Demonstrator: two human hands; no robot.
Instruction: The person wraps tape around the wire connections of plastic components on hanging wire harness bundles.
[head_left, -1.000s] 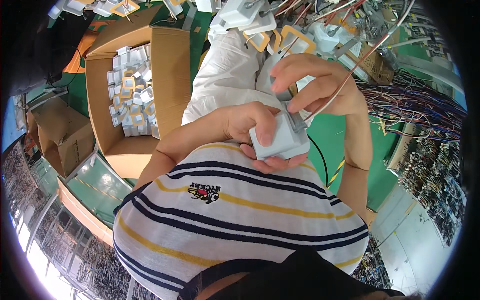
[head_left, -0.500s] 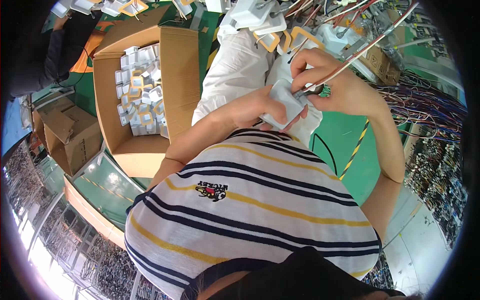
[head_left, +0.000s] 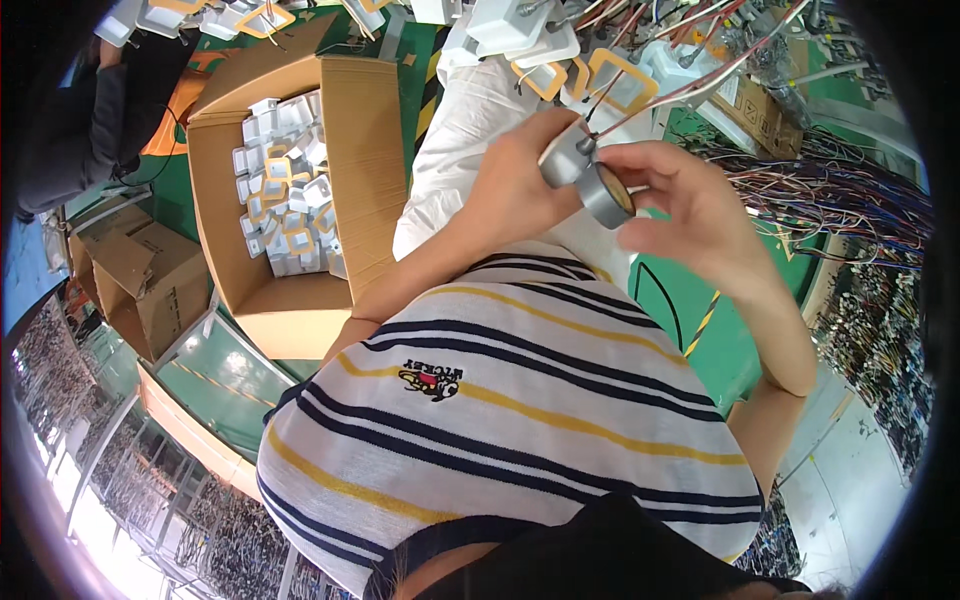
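Observation:
My left hand (head_left: 515,190) grips a small pale grey plastic housing (head_left: 566,160), fingers wrapped round its side. A grey cable gland (head_left: 586,146) stands on the housing, and thin wires run up from it. Against the housing's right side is a roll of grey tape (head_left: 598,201), its yellowish core turned towards my right hand. My right hand (head_left: 690,205) is beside the roll with fingers curved and thumb spread apart. Its fingertips are close to the roll's edge; whether they touch it I cannot tell.
An open cardboard box (head_left: 362,170) at left holds many white housings, some with yellow-orange rims. More housings (head_left: 508,25) lie beyond my lap. Bundled wires (head_left: 840,200) stretch to the right. A smaller carton (head_left: 165,285) and another person's dark sleeve (head_left: 105,120) are far left.
My left hand and the housing have moved up and turned. My right hand has let go of the wires at the gland and opened, and the tape roll now shows beside the housing.

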